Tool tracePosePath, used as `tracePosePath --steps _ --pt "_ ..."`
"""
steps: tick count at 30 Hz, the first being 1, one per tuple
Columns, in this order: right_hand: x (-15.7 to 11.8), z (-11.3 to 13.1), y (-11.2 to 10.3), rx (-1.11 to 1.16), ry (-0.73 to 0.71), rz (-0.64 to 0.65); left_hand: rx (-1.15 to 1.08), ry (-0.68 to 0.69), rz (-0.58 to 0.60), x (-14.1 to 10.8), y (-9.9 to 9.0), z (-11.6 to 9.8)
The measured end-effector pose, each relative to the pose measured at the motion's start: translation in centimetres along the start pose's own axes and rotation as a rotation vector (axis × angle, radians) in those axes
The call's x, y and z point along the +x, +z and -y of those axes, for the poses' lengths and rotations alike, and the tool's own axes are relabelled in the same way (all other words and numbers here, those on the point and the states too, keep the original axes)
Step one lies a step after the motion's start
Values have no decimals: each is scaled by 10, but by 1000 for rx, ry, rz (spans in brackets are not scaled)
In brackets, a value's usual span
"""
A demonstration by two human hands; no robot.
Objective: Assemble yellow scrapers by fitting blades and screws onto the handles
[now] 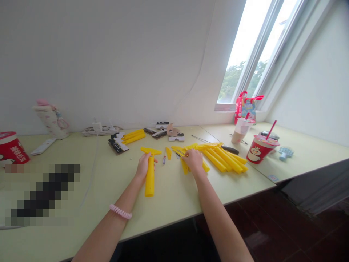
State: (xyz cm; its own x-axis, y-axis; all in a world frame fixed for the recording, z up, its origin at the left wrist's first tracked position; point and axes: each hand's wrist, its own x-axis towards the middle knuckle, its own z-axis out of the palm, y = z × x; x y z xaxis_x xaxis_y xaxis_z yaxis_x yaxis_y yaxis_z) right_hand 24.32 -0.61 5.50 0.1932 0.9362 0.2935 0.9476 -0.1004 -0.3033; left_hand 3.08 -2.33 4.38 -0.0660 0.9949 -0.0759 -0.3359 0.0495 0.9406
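My left hand (143,166) is wrapped round a yellow T-shaped scraper (149,178), whose handle points toward me and whose wide head lies away. My right hand (194,160) reaches down at the left end of a pile of yellow scrapers (222,156). Its fingers are bent together at a flat yellow piece with a slot (179,152); what they pinch is partly hidden. Between the hands lie a small screwdriver (164,159) with a clear and red handle and a loose yellow blade-shaped piece (168,153).
Yellow handles (133,136) rest by black-and-white packets (117,143) at the back. Behind them is a power strip (100,131). A red cup (260,149), a milky drink cup (241,131) and a black-handled tool (230,149) stand or lie right. A bottle (51,120) stands left.
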Motion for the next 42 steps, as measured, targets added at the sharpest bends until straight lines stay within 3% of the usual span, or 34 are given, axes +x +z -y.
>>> tracePosePath --steps 10,16,20,27,30,36,42 --pt "1 -2 1 -91 50 -123 -1 -5 -25 3 -2 2" --pt "2 -3 1 22 57 -236 -5 -14 -4 3 -3 2" --pt "2 -1 2 397 91 -201 16 -41 32 2 -2 3" --pt "5 8 4 1401 232 186 81 -57 113 0 1 4" --pt "8 6 4 1748 333 264 105 -41 120 -1 1 3" --pt "9 4 2 2067 495 320 130 -43 135 -3 1 4" --pt "7 7 -1 2083 512 271 144 -40 137 -2 1 4"
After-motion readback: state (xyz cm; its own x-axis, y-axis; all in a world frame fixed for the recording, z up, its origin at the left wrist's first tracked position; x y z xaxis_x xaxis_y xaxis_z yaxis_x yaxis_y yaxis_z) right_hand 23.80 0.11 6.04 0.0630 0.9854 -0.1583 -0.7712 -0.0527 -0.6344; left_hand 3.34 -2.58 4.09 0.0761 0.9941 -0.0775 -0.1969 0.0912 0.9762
